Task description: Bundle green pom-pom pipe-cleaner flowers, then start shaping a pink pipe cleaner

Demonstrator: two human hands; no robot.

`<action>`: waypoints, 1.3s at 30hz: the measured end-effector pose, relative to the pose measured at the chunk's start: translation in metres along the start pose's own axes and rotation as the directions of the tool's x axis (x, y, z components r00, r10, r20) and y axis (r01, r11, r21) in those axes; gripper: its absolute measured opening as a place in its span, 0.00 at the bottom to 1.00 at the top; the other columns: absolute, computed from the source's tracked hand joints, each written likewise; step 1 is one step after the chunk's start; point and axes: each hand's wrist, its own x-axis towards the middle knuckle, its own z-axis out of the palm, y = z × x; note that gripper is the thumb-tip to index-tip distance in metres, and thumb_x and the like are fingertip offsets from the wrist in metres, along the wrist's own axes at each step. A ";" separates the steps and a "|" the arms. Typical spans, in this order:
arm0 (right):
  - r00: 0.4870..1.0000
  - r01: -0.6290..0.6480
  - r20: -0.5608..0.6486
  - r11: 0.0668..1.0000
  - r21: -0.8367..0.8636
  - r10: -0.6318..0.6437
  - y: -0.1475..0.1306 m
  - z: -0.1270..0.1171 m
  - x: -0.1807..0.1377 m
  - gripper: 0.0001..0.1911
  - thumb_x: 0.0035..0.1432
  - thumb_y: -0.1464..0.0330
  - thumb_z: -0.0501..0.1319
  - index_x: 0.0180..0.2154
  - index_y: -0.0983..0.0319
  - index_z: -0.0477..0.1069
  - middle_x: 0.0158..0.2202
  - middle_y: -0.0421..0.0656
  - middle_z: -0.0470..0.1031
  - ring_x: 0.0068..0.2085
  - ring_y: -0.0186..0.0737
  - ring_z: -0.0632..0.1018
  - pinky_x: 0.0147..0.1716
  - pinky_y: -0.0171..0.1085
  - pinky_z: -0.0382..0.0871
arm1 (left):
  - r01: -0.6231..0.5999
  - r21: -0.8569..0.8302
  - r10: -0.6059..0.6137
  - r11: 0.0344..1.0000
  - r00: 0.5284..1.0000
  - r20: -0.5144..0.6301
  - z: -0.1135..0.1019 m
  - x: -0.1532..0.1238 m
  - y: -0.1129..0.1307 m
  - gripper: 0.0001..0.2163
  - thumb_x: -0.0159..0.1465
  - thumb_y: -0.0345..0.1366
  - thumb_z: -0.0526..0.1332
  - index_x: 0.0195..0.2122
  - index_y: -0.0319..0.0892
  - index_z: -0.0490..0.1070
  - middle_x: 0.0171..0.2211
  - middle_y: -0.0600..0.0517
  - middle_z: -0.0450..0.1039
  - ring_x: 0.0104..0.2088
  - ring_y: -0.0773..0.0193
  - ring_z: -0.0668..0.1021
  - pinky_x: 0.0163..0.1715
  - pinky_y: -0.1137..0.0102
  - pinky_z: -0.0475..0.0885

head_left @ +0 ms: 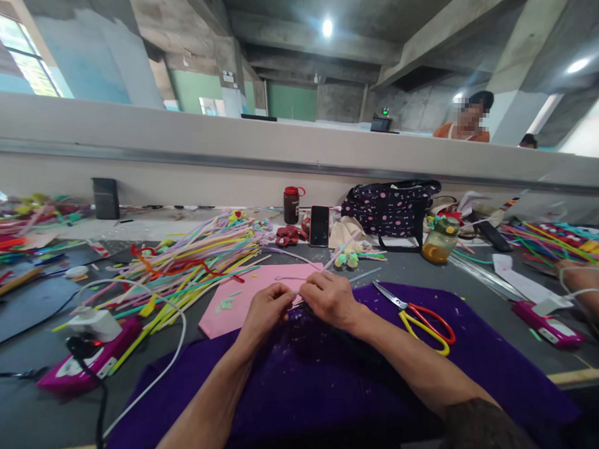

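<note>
Over the edge of a purple cloth, my left hand and my right hand are close together, fingertips pinched. Between them is a pale lilac pipe cleaner, which rises from behind my right fingers; its lower end is hidden in the grip. Another lilac pipe cleaner curves just beyond my knuckles. Beneath and behind my left hand lies a pink sheet with small pale green clippings. To the right of my right hand, scissors with red and yellow handles rest on the cloth, blades apart.
A heap of pipe cleaners spreads at the left. Power strips with cables flank both sides. Along the back stand a red-lidded bottle, a phone, a patterned bag and a jar. Another person's arm appears far right.
</note>
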 end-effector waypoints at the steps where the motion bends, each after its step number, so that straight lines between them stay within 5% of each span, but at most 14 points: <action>1: 0.998 0.056 -0.012 0.998 0.006 -0.056 0.001 -0.002 0.001 0.08 0.58 0.70 0.52 0.32 0.61 0.69 0.35 0.44 0.73 0.35 0.37 0.70 0.35 0.35 0.60 | 0.017 -0.022 -0.016 1.000 1.000 0.019 0.000 0.000 0.000 0.09 0.51 0.40 0.59 0.21 0.40 0.63 0.14 0.59 0.62 0.13 0.73 0.64 0.14 0.77 0.55; 4: 0.989 0.149 -0.025 0.979 0.142 -0.147 0.005 -0.005 0.006 0.06 0.57 0.70 0.53 0.33 0.60 0.69 0.38 0.43 0.73 0.38 0.37 0.70 0.39 0.36 0.60 | 0.084 -0.112 -0.069 0.990 0.989 0.130 -0.002 0.000 0.000 0.08 0.49 0.37 0.60 0.21 0.39 0.62 0.14 0.59 0.62 0.13 0.73 0.64 0.14 0.77 0.54; 9: 0.996 0.011 0.070 0.885 0.466 -0.050 0.015 -0.007 0.010 0.06 0.56 0.67 0.56 0.33 0.62 0.70 0.29 0.41 0.73 0.31 0.33 0.72 0.31 0.31 0.62 | 0.189 -0.261 -0.102 0.947 0.945 0.311 -0.005 -0.003 0.004 0.09 0.50 0.38 0.61 0.24 0.39 0.64 0.18 0.57 0.65 0.14 0.75 0.65 0.14 0.78 0.53; 12: 0.994 -0.032 0.109 0.859 0.510 -0.028 0.017 -0.009 0.011 0.06 0.55 0.68 0.57 0.32 0.63 0.71 0.29 0.41 0.73 0.31 0.32 0.72 0.30 0.29 0.62 | 0.194 -0.244 -0.103 0.950 0.935 0.341 -0.005 -0.004 0.005 0.10 0.50 0.39 0.62 0.25 0.39 0.65 0.19 0.56 0.67 0.14 0.75 0.65 0.14 0.78 0.54; 30: 0.958 -0.006 0.271 0.938 0.347 -0.094 0.018 -0.013 0.011 0.06 0.55 0.70 0.56 0.34 0.63 0.71 0.32 0.41 0.73 0.35 0.33 0.72 0.32 0.30 0.60 | 0.015 0.044 -0.025 0.999 0.969 0.246 -0.005 -0.006 0.009 0.11 0.49 0.42 0.61 0.22 0.38 0.69 0.15 0.57 0.64 0.16 0.72 0.64 0.17 0.76 0.56; 36: 0.936 -0.141 0.348 0.957 0.254 0.045 0.014 -0.010 0.011 0.07 0.54 0.69 0.56 0.32 0.62 0.72 0.32 0.41 0.74 0.33 0.34 0.72 0.28 0.31 0.57 | -0.226 0.396 0.198 0.890 0.974 0.111 0.000 -0.008 0.008 0.10 0.51 0.41 0.58 0.21 0.40 0.72 0.19 0.55 0.70 0.23 0.66 0.71 0.22 0.75 0.59; 39: 0.926 -0.256 0.355 0.907 0.333 0.131 0.016 -0.008 0.012 0.07 0.53 0.69 0.57 0.30 0.62 0.73 0.28 0.40 0.74 0.30 0.33 0.72 0.26 0.30 0.56 | -0.287 0.428 0.274 0.857 0.957 0.093 0.001 -0.008 0.009 0.09 0.52 0.40 0.57 0.23 0.42 0.73 0.21 0.54 0.72 0.24 0.64 0.72 0.24 0.74 0.61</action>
